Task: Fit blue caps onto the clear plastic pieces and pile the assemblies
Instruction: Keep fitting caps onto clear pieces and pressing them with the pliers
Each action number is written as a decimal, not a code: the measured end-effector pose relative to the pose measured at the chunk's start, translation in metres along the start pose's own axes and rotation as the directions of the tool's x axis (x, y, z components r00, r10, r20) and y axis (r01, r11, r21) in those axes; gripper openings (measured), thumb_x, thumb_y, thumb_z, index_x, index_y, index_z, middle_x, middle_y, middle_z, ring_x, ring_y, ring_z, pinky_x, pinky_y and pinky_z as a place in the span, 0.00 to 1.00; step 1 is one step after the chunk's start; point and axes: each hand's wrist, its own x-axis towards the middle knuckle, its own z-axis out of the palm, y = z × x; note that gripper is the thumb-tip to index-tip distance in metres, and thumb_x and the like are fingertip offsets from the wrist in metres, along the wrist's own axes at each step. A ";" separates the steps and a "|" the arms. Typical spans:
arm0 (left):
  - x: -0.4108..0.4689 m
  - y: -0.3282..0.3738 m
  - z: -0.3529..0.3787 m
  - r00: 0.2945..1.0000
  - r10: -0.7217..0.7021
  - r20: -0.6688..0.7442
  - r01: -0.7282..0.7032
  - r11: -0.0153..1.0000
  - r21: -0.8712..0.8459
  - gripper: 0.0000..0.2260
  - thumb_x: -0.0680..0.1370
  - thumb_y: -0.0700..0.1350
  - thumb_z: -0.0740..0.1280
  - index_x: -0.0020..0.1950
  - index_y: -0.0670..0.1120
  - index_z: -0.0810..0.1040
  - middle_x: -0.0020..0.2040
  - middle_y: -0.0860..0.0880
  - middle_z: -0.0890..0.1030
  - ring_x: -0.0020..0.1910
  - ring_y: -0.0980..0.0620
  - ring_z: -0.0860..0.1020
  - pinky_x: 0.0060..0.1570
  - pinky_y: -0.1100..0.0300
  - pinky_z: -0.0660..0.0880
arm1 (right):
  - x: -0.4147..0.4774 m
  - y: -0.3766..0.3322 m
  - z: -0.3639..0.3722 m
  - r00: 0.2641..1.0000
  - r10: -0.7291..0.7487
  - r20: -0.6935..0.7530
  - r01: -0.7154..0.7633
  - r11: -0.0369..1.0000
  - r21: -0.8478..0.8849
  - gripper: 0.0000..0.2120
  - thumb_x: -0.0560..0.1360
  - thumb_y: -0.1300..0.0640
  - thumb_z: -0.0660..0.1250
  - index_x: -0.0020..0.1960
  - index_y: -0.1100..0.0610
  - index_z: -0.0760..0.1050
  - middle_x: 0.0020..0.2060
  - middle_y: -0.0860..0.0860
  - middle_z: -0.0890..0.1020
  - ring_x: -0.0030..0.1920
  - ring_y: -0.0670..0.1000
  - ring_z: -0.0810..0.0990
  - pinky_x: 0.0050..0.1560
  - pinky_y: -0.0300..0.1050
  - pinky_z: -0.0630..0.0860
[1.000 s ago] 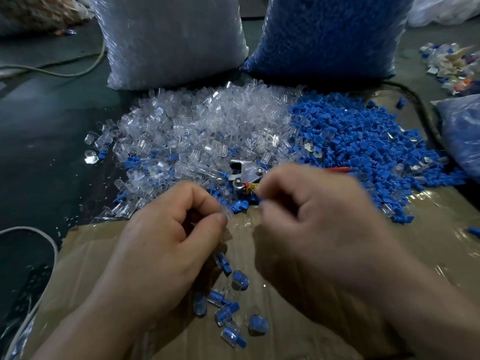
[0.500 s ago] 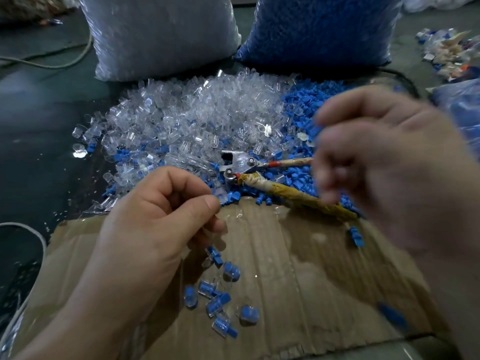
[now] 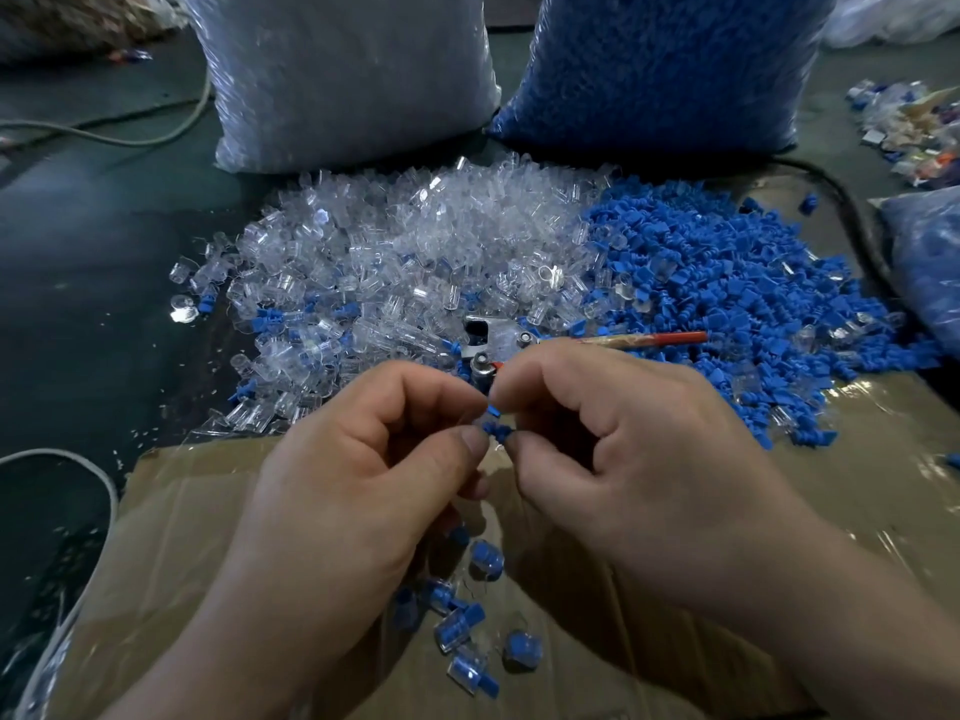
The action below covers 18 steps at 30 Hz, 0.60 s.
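My left hand [image 3: 358,470] and my right hand [image 3: 639,459] meet above the cardboard sheet [image 3: 857,491]. Between their fingertips sits a blue cap [image 3: 496,427], pinched by my right thumb and forefinger. My left thumb and forefinger pinch a clear plastic piece [image 3: 477,419] against it; most of that piece is hidden. Behind the hands lie a heap of clear pieces [image 3: 415,252] and a heap of blue caps [image 3: 727,283]. Several finished assemblies [image 3: 462,626] lie in a small pile on the cardboard below my hands.
Pliers [image 3: 498,345] with a red handle lie at the near edge of the heaps. A large bag of clear pieces [image 3: 343,75] and a bag of blue caps [image 3: 665,70] stand at the back. A white cable [image 3: 78,470] curves at the left.
My right hand went out to the blue heap at the right and came back to my left hand, now pinching a blue cap against the clear piece.
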 end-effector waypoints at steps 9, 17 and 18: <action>-0.001 0.004 0.001 1.000 0.012 0.008 -0.012 1.000 -0.004 0.08 0.65 0.52 0.74 0.44 0.55 0.84 0.33 0.47 0.84 0.31 0.51 0.82 0.30 0.64 0.76 | 0.000 -0.006 -0.001 0.983 -0.170 0.070 0.179 0.972 -0.152 0.11 0.75 0.54 0.59 0.56 0.49 0.73 0.46 0.45 0.79 0.44 0.47 0.77 0.39 0.47 0.76; -0.002 0.007 -0.002 0.999 0.032 0.000 -0.032 0.993 0.110 0.13 0.64 0.58 0.70 0.46 0.58 0.82 0.36 0.49 0.84 0.34 0.49 0.83 0.34 0.49 0.80 | -0.001 -0.008 0.001 0.977 -0.188 0.099 0.197 0.976 -0.089 0.15 0.75 0.57 0.63 0.60 0.45 0.67 0.51 0.46 0.79 0.50 0.52 0.80 0.43 0.54 0.79; -0.002 0.006 -0.002 1.000 0.028 -0.013 -0.026 0.993 0.115 0.13 0.64 0.59 0.71 0.46 0.58 0.82 0.36 0.49 0.84 0.34 0.46 0.83 0.35 0.43 0.81 | -0.001 -0.007 0.001 0.975 -0.195 0.102 0.203 0.976 -0.075 0.15 0.75 0.57 0.62 0.60 0.45 0.69 0.52 0.46 0.79 0.50 0.51 0.80 0.43 0.54 0.79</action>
